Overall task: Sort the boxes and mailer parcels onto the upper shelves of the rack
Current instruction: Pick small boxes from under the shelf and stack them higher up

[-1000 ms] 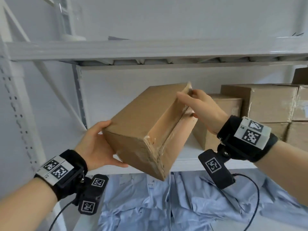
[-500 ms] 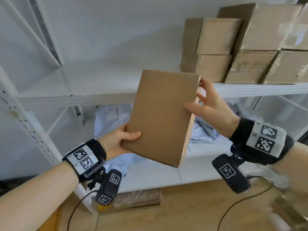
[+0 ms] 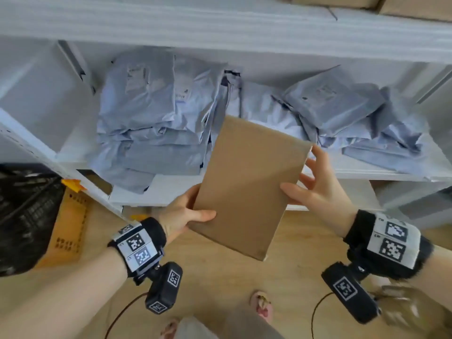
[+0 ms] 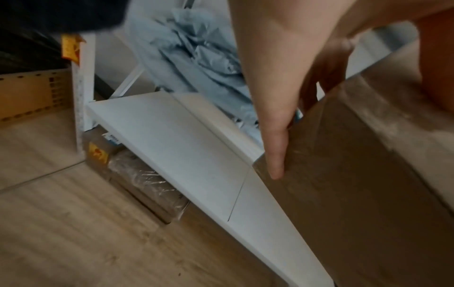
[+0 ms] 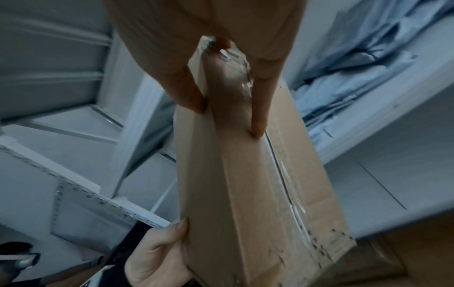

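Head view: the cardboard box (image 3: 249, 184) hangs tilted in the air before the shelf of grey mailer parcels (image 3: 156, 123), touching neither. The left hand (image 3: 182, 214) clamps its near corner, thumb on top; the right hand (image 3: 315, 187) pinches the far taped edge. It looks stiff and light, best gripped at opposite edges.

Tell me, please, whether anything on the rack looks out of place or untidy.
The grey mailer parcels lie in a loose, crumpled heap on the lower shelf, not neatly stacked. The cardboard box in both hands looks intact.
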Action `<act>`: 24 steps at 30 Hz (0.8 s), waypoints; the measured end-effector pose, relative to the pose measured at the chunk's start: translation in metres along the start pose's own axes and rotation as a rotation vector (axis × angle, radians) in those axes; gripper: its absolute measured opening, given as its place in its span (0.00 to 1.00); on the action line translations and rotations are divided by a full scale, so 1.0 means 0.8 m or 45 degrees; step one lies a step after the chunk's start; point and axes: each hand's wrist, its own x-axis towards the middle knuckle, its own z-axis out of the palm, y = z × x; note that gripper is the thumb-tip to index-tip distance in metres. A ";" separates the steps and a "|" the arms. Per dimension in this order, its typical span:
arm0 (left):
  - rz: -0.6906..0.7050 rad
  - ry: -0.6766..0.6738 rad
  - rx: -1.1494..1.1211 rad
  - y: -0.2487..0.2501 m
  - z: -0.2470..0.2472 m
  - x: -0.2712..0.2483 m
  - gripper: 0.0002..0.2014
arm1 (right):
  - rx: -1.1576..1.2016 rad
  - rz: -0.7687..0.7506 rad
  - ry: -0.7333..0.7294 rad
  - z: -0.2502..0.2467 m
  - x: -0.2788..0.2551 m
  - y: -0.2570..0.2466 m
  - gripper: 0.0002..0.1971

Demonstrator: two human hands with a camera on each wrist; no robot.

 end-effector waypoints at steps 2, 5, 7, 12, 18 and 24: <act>-0.049 0.058 -0.021 -0.033 0.019 0.018 0.37 | 0.008 0.091 -0.074 -0.018 0.018 0.039 0.41; -0.105 0.111 0.005 -0.080 0.039 0.045 0.37 | -0.007 0.225 -0.135 -0.034 0.040 0.100 0.42; -0.155 0.140 0.040 -0.111 0.046 0.063 0.37 | -0.017 0.316 -0.149 -0.036 0.051 0.144 0.42; -0.283 0.117 0.138 -0.196 0.039 0.114 0.39 | -0.020 0.579 -0.167 -0.022 0.073 0.258 0.43; -0.438 0.064 0.207 -0.323 -0.001 0.195 0.41 | 0.048 0.770 -0.092 0.023 0.095 0.426 0.41; -0.524 0.030 0.279 -0.478 -0.043 0.293 0.41 | 0.116 0.903 -0.014 0.074 0.128 0.624 0.38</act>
